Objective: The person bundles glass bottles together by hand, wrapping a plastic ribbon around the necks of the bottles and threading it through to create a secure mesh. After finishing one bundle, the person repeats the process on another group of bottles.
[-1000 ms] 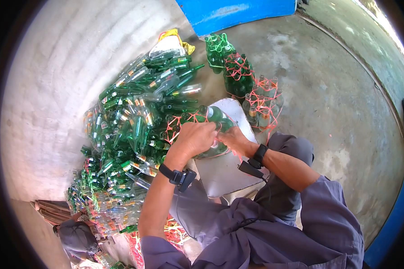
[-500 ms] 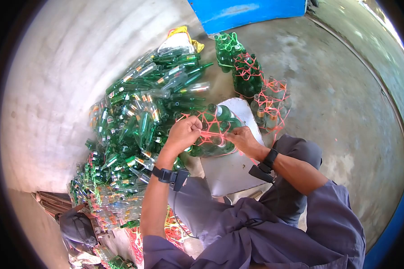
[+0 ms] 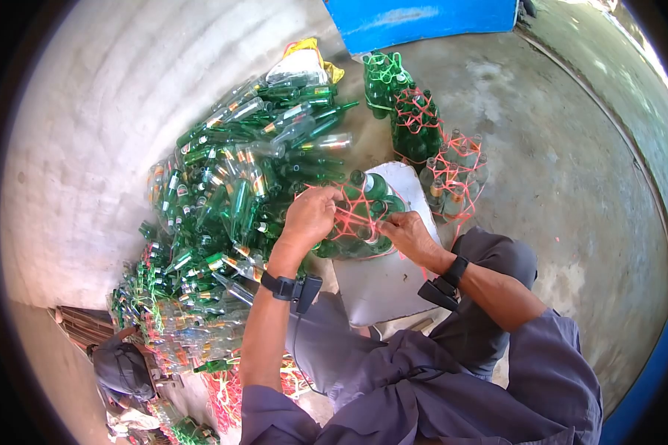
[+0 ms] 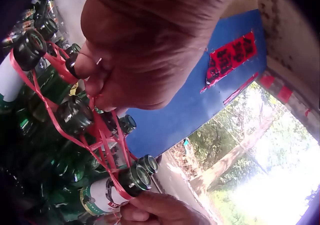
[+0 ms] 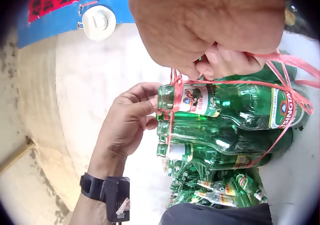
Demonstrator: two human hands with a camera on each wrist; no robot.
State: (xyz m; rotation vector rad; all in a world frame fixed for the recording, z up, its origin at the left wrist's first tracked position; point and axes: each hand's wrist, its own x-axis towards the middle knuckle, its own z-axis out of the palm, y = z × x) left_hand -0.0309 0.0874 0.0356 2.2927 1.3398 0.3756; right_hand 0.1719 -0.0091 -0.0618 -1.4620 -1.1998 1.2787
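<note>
Green bottles [image 3: 379, 187] stand bundled upright on a pale board [image 3: 386, 293], pink twine [image 3: 355, 216] criss-crossing their necks. At the bundle's left side, my left hand [image 3: 312, 219] pinches twine by the bottle necks; the left wrist view shows this hand [image 4: 145, 45] large, fingertips partly hidden behind it. My right hand [image 3: 413, 236], on the near right side, has its fingers curled round a pink strand. In the right wrist view the right hand [image 5: 215, 30] grips twine above a labelled bottle [image 5: 240, 102], while the left hand [image 5: 127, 117] touches the necks.
A large heap of loose green and clear bottles [image 3: 234, 185] lies left of the board. Tied bundles [image 3: 417, 122] stand on the floor beyond it. Pink twine [image 3: 223, 400] lies at lower left, near another person [image 3: 122, 367]. A blue panel [image 3: 423, 18] is at the top.
My hands were close together over the bundle, then drew apart with twine stretched between them. Now the left is at the left-hand necks and the right at the near right side.
</note>
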